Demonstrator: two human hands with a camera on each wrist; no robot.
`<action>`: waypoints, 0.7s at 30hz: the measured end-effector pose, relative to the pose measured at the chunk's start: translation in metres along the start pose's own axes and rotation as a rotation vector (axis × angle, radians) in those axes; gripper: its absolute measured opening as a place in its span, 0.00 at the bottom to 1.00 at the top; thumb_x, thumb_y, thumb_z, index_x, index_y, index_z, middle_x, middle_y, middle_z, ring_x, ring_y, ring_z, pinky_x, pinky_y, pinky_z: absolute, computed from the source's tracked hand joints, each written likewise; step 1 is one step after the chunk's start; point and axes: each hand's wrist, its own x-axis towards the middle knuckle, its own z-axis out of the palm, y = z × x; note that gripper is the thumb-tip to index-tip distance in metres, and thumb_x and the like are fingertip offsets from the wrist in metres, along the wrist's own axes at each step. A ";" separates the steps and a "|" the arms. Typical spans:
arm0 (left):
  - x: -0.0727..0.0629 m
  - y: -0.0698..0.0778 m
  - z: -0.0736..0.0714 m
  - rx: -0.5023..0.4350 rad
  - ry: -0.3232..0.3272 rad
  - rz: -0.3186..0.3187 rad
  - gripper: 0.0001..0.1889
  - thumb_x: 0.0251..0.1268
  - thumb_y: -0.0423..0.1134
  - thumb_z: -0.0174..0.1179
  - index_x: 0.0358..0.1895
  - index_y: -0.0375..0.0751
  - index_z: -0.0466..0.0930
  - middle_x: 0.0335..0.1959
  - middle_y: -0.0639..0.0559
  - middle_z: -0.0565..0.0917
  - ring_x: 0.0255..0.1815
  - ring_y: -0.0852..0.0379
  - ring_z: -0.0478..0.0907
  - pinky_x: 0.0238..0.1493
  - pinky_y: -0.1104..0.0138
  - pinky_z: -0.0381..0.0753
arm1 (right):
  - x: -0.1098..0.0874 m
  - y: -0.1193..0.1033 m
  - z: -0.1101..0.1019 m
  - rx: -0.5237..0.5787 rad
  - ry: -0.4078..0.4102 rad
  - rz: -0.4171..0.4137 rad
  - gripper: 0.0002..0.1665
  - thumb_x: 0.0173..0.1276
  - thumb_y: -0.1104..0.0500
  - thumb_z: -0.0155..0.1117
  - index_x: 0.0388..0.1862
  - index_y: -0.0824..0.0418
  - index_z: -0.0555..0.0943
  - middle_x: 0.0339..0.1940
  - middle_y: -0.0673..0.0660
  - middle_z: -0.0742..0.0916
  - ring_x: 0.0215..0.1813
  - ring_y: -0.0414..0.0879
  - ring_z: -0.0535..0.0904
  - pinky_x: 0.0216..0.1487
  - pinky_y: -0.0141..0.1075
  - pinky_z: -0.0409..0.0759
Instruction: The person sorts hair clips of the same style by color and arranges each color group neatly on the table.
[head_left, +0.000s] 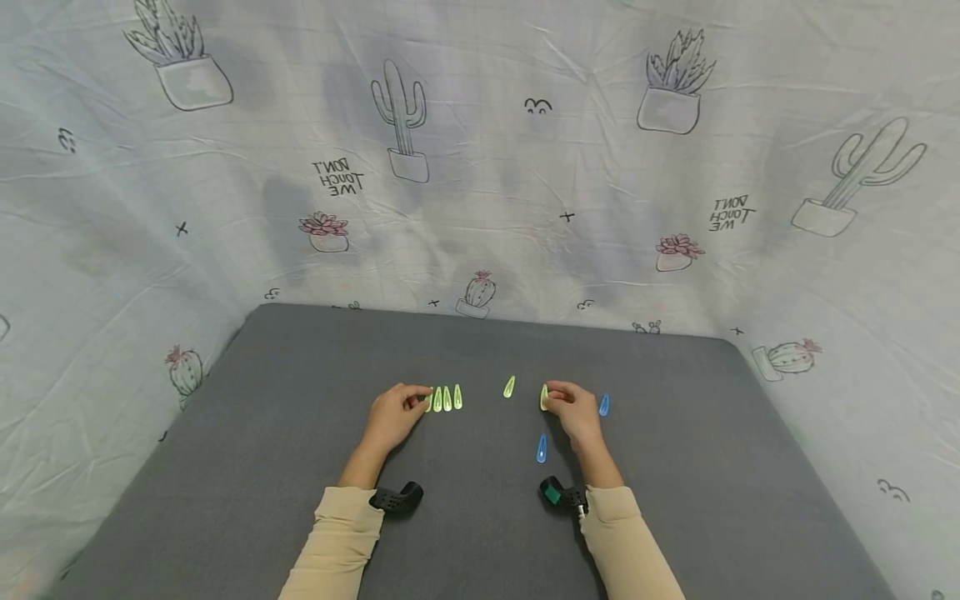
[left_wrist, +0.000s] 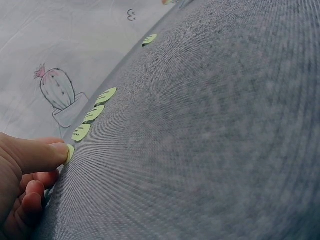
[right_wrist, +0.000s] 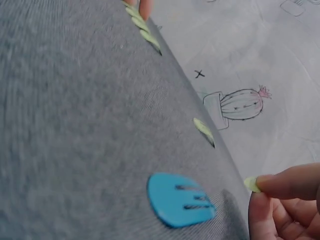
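My left hand (head_left: 395, 414) pinches a yellow-green hair clip (left_wrist: 70, 154) between thumb and fingers, at the left end of a short row. Beside it in that row, more yellow-green hair clips (head_left: 447, 398) lie side by side, upright in the head view. My right hand (head_left: 576, 414) grips another yellow-green hair clip (right_wrist: 251, 184) by its end, thumb against fingertips. Between the hands lies a lone yellow-green hair clip (head_left: 509, 387), slightly tilted. A blue hair clip (head_left: 542, 448) rests nearer the body, just left of the right wrist.
A second blue hair clip (head_left: 604, 405) lies just right of the right hand. All of it is on a grey cloth-covered table (head_left: 480, 533). White sheeting (head_left: 480, 167) printed with cacti rises behind the far edge and along both sides.
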 end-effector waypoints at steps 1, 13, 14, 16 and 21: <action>0.000 0.001 0.000 -0.002 0.000 -0.003 0.11 0.60 0.35 0.64 0.46 0.43 0.86 0.24 0.53 0.74 0.22 0.59 0.65 0.28 0.65 0.64 | 0.000 0.000 0.000 0.019 -0.005 -0.002 0.18 0.60 0.69 0.65 0.51 0.66 0.82 0.36 0.56 0.84 0.35 0.39 0.76 0.35 0.29 0.74; 0.001 0.003 0.000 -0.008 0.005 -0.004 0.10 0.59 0.35 0.64 0.45 0.42 0.86 0.24 0.52 0.74 0.22 0.60 0.66 0.28 0.66 0.64 | -0.008 -0.015 0.009 0.190 -0.093 -0.050 0.19 0.58 0.72 0.64 0.50 0.71 0.80 0.34 0.57 0.84 0.34 0.38 0.77 0.37 0.27 0.77; 0.001 0.003 0.000 -0.008 0.004 -0.005 0.10 0.59 0.35 0.64 0.45 0.42 0.86 0.24 0.52 0.74 0.22 0.59 0.66 0.28 0.66 0.64 | -0.009 -0.016 0.011 0.199 -0.104 -0.052 0.19 0.58 0.72 0.64 0.50 0.71 0.80 0.34 0.57 0.83 0.34 0.38 0.77 0.37 0.27 0.77; 0.001 0.003 0.000 -0.008 0.002 -0.006 0.10 0.60 0.35 0.64 0.45 0.42 0.86 0.24 0.52 0.74 0.22 0.59 0.66 0.28 0.66 0.64 | -0.012 -0.019 0.015 0.205 -0.125 -0.054 0.19 0.58 0.73 0.63 0.51 0.72 0.80 0.34 0.57 0.83 0.34 0.38 0.77 0.37 0.28 0.77; 0.002 0.001 0.000 -0.005 0.004 -0.004 0.10 0.60 0.35 0.64 0.45 0.43 0.86 0.24 0.53 0.74 0.22 0.59 0.66 0.28 0.66 0.64 | -0.016 -0.026 0.027 0.181 -0.177 -0.054 0.21 0.60 0.71 0.63 0.53 0.69 0.79 0.36 0.56 0.82 0.36 0.39 0.77 0.40 0.30 0.78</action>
